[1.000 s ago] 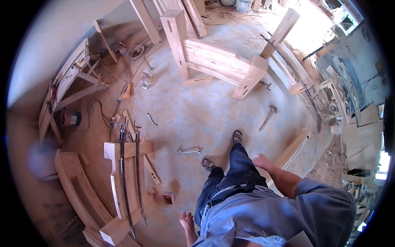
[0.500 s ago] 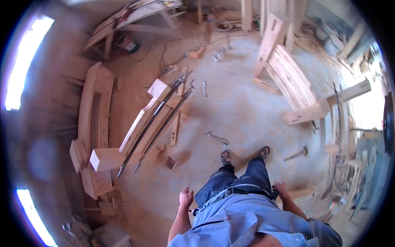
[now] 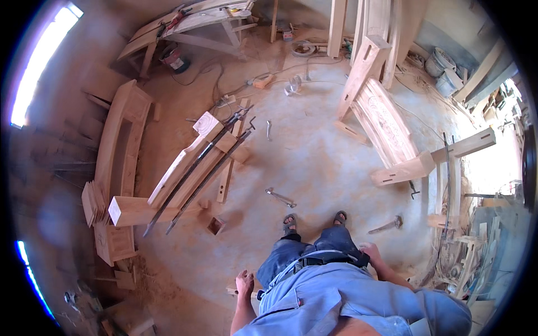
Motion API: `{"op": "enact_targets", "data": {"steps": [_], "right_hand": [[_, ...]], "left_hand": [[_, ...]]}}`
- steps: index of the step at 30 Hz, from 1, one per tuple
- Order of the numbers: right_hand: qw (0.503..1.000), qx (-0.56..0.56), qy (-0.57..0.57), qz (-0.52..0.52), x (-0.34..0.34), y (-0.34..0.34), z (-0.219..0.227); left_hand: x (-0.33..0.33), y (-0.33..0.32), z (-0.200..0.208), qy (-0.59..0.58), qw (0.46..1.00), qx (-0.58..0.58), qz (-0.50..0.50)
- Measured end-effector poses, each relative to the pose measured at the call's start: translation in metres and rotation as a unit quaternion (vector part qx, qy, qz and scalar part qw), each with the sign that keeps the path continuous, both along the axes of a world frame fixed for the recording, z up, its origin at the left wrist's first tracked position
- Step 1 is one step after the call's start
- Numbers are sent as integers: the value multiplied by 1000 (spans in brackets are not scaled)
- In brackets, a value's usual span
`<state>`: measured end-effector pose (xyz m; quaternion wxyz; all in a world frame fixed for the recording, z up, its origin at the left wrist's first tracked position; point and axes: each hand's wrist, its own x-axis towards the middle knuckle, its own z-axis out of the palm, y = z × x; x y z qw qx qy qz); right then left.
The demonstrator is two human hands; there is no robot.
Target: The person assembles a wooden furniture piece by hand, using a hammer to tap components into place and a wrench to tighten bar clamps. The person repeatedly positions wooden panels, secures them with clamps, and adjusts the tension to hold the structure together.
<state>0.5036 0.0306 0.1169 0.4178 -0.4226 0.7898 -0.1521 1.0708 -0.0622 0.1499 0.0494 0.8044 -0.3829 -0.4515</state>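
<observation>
My left hand [image 3: 245,283] hangs beside my left hip, its fingers loosely bent and a little apart, with nothing in them. Near my right thigh is my right hand [image 3: 371,253], also loose, with no object seen in it; part of its fingers is hard to make out. On the floor ahead of my feet lies a metal wrench-like tool [image 3: 280,197]. A hammer [image 3: 386,225] lies to the right of my feet. Further off is a small wrench [image 3: 268,130]. To the left, two long bar clamps [image 3: 193,187] lie across a wooden frame [image 3: 178,175].
A carved wooden panel [image 3: 384,122] joined to posts stands at the right. Along the left is a long wooden piece [image 3: 115,151]. A small wooden block [image 3: 216,225] lies near the clamped frame. At the back are a workbench [image 3: 204,21], a bucket [image 3: 178,60] and cables.
The view has shifted, so my feet and the floor tools appear further left. My hands stay low at my sides, holding nothing visible. The wooden pieces have not visibly moved on the floor.
</observation>
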Motion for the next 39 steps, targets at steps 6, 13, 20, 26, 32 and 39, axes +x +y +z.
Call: {"op": "enact_targets", "data": {"steps": [6, 13, 20, 26, 32, 39], "right_hand": [[999, 34, 36, 10, -68, -19, 15], [991, 125, 26, -31, -172, -23, 29], [989, 20, 113, 90, -221, -21, -3], [972, 113, -132, -160, -191, -14, 10], [972, 96, -139, -162, -181, 20, 12], [927, 192, -156, -283, -160, 35, 4]], "left_hand": [[-70, 38, 8, 19, 996, -6, 87], [-173, 93, 45, 80, 991, -65, 82], [-159, 199, -38, -22, 998, -24, 57], [-165, 165, 47, -34, 997, -32, 58], [-157, 96, 43, -150, 923, -140, -326], [-158, -2, 69, -65, 986, -60, -144]]}}
